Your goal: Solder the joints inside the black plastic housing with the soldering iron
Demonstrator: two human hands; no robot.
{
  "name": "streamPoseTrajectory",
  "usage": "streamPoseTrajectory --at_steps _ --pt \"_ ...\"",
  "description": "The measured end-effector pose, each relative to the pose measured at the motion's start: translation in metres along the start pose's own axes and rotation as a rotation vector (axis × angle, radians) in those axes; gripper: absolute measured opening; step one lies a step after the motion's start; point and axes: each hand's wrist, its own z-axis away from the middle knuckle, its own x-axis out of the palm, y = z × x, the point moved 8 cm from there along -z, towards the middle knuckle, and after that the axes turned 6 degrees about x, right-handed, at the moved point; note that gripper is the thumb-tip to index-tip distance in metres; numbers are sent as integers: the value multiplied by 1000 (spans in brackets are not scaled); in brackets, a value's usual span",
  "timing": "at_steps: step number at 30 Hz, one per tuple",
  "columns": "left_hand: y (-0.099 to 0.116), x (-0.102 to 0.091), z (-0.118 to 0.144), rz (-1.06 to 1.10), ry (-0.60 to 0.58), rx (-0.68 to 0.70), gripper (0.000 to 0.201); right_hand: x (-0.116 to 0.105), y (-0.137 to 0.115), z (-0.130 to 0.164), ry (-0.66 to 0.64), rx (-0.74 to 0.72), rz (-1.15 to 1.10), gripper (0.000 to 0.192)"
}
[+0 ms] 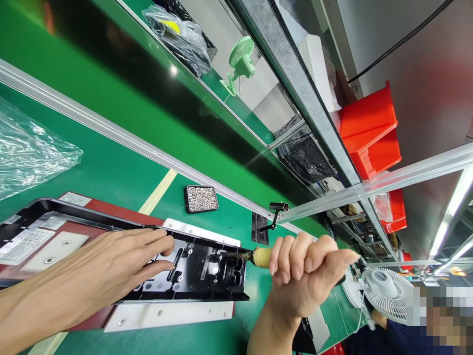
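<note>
A long black plastic housing (199, 271) lies on a red-brown board with white strips. My left hand (129, 256) rests across the housing, fingers stretched out and lightly bent at the tips. My right hand (306, 276) is closed in a fist round a screwdriver (260, 257) with a yellowish front end. Its dark shaft points left and reaches over the right end of the housing; whether the tip touches a screw I cannot tell. Most of the screwdriver's body is hidden in my fist. A small black tray (201, 198) of tiny metal screws stands beyond the housing.
Clear plastic wrap (33, 148) lies at the left. A metal rail (111, 133) borders the green bench behind the work, with a small black holder (275, 214) on it. Red bins (369, 128) hang at the upper right. A white fan (388, 291) and another person are at the lower right.
</note>
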Motion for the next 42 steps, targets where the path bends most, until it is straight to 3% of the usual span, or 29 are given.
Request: streamPoseTrajectory --at_steps 9,14,20,26,32,42 --pt "2 2 -4 -5 -67 -19 34 55 0 13 -117 96 -171 67" --pt "8 -5 -11 12 -30 13 34 72 9 15 -113 155 -232 69" --pt "15 -15 -17 68 -32 45 29 76 12 16 -138 175 -254 69" --pt "19 -11 -16 -42 -15 68 24 77 10 16 -177 177 -203 69" --pt "21 -8 -15 -81 -14 77 27 82 11 16 -211 187 -172 70" --pt "26 -17 -20 -86 -32 91 30 84 19 19 -199 226 -166 71"
